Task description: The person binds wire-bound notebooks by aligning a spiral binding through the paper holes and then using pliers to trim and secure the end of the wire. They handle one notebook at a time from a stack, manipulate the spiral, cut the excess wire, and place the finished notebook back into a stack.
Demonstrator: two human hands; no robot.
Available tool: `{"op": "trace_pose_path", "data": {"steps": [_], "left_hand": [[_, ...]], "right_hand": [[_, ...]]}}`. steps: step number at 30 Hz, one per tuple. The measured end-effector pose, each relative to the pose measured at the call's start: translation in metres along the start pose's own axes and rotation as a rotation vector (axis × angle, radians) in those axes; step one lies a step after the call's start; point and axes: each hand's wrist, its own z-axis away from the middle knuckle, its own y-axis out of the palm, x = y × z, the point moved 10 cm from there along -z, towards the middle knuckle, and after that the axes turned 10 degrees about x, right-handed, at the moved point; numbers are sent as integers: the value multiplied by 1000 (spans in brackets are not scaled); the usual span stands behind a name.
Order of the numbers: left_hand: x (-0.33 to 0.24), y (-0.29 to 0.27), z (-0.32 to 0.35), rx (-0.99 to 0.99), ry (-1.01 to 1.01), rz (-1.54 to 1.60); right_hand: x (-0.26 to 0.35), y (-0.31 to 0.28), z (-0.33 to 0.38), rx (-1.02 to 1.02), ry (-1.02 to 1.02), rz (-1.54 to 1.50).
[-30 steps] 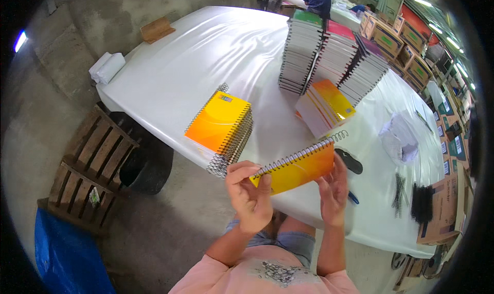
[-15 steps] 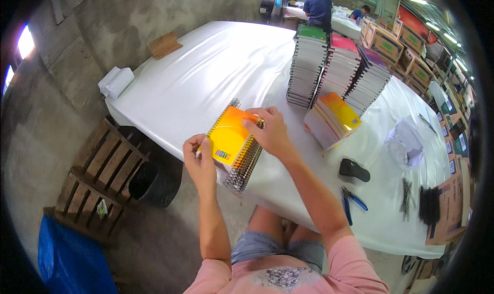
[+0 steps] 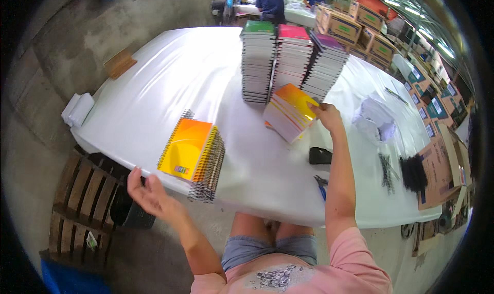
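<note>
One empty left hand (image 3: 151, 194) curls; the right hand (image 3: 328, 116) touches a rectangular glossy-covered paper stack (image 3: 288, 111), grip unclear.

A glossy, smooth cover is seen on the paper stack (image 3: 289, 111) touched by the right hand (image 3: 327, 115); its page edges look matt. Beneath this hand, a shiny, plastic-looking white sheet (image 3: 252, 178) is spread, and far to its right matt cardboard (image 3: 433, 165) is seen. Beside the left hand (image 3: 153, 195), glossy-covered notebooks (image 3: 184, 147) are bound by wire-like coils (image 3: 202, 192); to its left, rough wooden slats (image 3: 82, 220) are seen.
</note>
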Motion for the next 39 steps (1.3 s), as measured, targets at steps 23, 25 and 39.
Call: {"op": "trace_pose_path", "data": {"steps": [23,25,39], "left_hand": [[-33,203,159,1410,423,-580],[-17,206,184,1501,510,-682],[-20,199,191,929,457,-438]], "right_hand": [[-237,-143,154,-527,213,346],[-279,-140,145,-454,369,529],[-249,-152,101,-204,-21,788]]}}
